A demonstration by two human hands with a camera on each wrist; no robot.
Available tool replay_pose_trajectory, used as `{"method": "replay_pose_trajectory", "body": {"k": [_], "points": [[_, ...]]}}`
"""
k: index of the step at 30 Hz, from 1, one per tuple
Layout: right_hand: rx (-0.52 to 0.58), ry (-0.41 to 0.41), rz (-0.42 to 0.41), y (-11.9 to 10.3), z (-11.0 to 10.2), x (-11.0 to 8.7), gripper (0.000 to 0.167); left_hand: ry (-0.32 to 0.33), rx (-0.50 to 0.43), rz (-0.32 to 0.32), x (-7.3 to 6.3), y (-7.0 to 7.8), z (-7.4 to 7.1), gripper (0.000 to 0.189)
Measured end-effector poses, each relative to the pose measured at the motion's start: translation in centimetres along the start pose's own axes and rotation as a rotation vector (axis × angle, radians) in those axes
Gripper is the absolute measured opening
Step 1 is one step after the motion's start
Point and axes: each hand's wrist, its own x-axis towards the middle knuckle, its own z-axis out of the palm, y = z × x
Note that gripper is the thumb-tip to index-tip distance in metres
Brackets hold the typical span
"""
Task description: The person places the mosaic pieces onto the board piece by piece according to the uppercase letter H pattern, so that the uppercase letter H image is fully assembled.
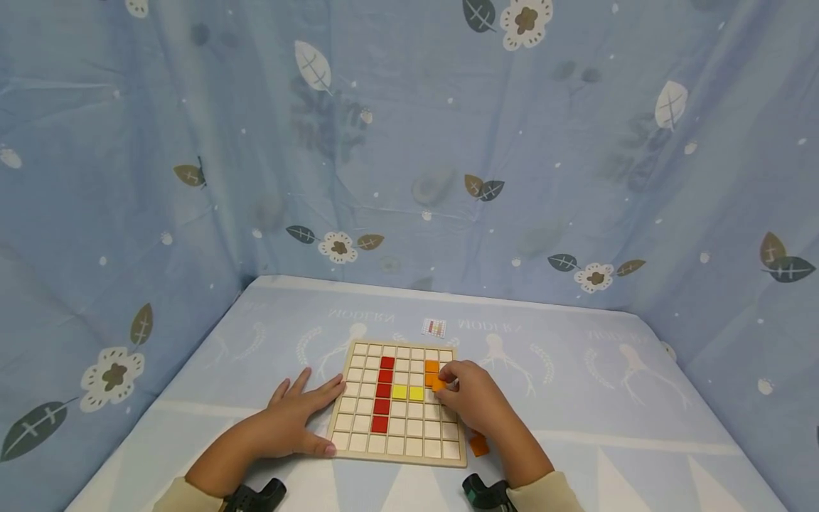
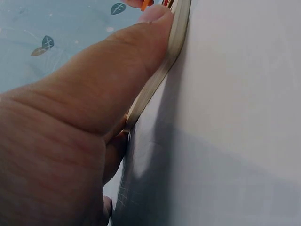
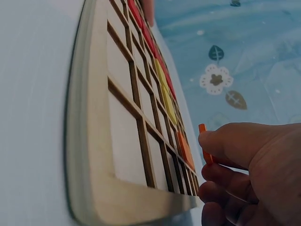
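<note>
A wooden grid board (image 1: 397,462) with pale square cells lies on the table. Red square tiles (image 1: 384,390) form a column in it, two yellow tiles (image 1: 407,392) sit side by side, and orange tiles (image 1: 431,367) fill cells toward the right. Over the board's right side, my right hand (image 1: 476,398) pinches an orange square tile (image 3: 205,147) between thumb and fingers; in the right wrist view it stands on edge, apart from the board. My left hand (image 1: 288,421), fingers spread, touches the board's left edge, its thumb (image 2: 141,47) at the near corner.
Loose orange tiles (image 1: 478,446) lie beside the board's near right corner, partly hidden by the right forearm. A small card with a coloured grid (image 1: 434,328) lies behind the board. A blue patterned curtain (image 1: 409,142) surrounds the table (image 1: 614,384).
</note>
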Motion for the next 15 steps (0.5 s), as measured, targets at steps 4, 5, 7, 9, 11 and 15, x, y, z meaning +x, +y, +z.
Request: {"method": "replay_pose_trajectory", "body": {"k": [4, 5, 7, 9, 11, 15], "points": [[0.001, 0.005, -0.010, -0.3, 0.7, 0.2, 0.022, 0.006, 0.003, 0.001, -0.1, -0.2, 0.0, 0.116], [-0.005, 0.007, -0.017, -0.4, 0.8, 0.3, 0.022, 0.007, 0.004, 0.003, -0.1, -0.2, 0.0, 0.115], [-0.022, 0.012, -0.031, -0.5, 1.1, 0.4, 0.021, 0.009, 0.010, 0.010, -0.1, -0.2, -0.1, 0.115], [-0.038, 0.015, -0.035, -0.6, 1.2, 0.5, 0.021, 0.009, 0.013, 0.016, -0.1, -0.2, -0.1, 0.115], [-0.062, 0.018, -0.031, -0.6, 1.4, 0.5, 0.021, 0.007, 0.018, 0.019, -0.1, 0.0, -0.1, 0.114], [-0.099, 0.019, -0.032, -0.5, 1.5, 0.6, 0.020, 0.006, 0.016, 0.007, -0.2, 0.3, -0.2, 0.114]]}}
